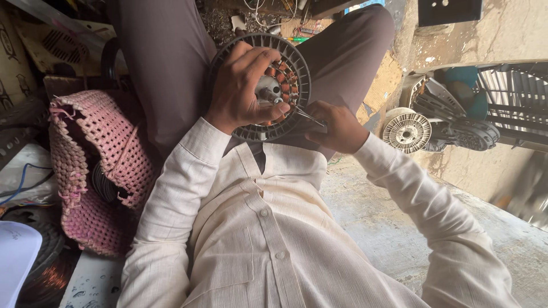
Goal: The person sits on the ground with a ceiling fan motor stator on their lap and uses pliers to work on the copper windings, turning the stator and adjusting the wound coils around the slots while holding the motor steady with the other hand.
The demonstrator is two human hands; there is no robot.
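Note:
A round grey ribbed motor housing (297,68) with copper windings (285,77) around a metal shaft rests on my lap, between my brown trouser legs. My left hand (240,85) grips it from the left, fingers spread over its face and the thumb near the shaft. My right hand (338,126) is at the housing's lower right edge and pinches a thin metal tool (309,117). The tool's tip points into the windings.
A pink woven basket (97,165) sits at my left with a copper wire coil (48,279) below it. At the right lie a second round ribbed housing (406,132) and fan parts (462,108) on the concrete floor (388,217).

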